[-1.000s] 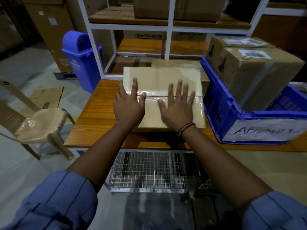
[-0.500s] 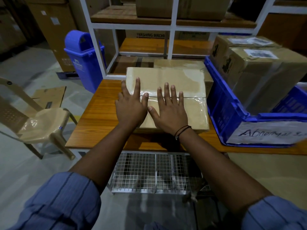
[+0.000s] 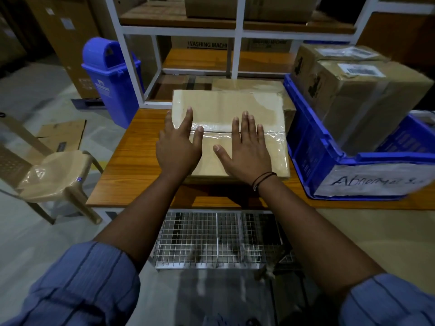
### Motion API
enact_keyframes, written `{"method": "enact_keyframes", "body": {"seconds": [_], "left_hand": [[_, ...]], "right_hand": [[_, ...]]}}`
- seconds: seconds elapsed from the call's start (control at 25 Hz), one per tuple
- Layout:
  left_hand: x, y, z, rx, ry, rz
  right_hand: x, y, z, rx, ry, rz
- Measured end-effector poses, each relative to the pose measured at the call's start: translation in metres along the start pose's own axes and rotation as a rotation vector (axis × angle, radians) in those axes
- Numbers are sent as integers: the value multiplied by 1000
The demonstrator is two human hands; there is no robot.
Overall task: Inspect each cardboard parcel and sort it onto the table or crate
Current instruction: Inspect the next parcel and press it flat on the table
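Right hand farther right, nearer parcel edge

Flat brown cardboard parcel on wooden table under both hands, left hand, right hand, blue plastic crate right of the right hand, blue plastic bin beyond the left hand.

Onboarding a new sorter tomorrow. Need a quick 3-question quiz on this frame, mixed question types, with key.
1. True or false: both hands lie flat, palms down, on the flat parcel on the wooden table.
2. Which side of that parcel is the blue crate on? A) left B) right C) behind it
3. Fill in: the first word handwritten on the crate's white label is ____.

Key
1. True: left hand and right hand rest open on top, gripping nothing.
2. B. It holds two cardboard boxes.
3. Abnormal; the rest is unreadable.
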State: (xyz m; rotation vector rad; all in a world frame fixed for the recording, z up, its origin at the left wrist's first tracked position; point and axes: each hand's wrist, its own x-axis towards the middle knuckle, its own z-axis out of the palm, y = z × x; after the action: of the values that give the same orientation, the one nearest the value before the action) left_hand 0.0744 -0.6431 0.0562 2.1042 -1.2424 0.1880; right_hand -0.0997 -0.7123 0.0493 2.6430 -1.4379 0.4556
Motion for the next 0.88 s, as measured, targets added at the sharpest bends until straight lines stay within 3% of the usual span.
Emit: {"method": "enact_keyframes", "body": {"seconds": [0.16,0.28,0.4,0.48,0.64,0.76,0.88], "left_hand": [[-2,-9,-12,-277,8,-62],[-20,-22,-24,-303,-32,-92],[-35,-19,-32,-317,-6,-167],[-34,-8,-41,-314,40,-220],[-12,4,-74,-446,217,-256],[1,13,-84,-440,191,-145],[5,36,-74,-279,11,-32]], "right_hand": [[-10,17,-9,19,-13,-12],[-38,38,-15,85,35,197],[-51,51,-19,360,-43,373],[-52,57,-29,479,-51,377],[-47,65,-73,691,244,387],[-30,64,-95,638,401,344],[-9,60,-95,420,280,376]]}}
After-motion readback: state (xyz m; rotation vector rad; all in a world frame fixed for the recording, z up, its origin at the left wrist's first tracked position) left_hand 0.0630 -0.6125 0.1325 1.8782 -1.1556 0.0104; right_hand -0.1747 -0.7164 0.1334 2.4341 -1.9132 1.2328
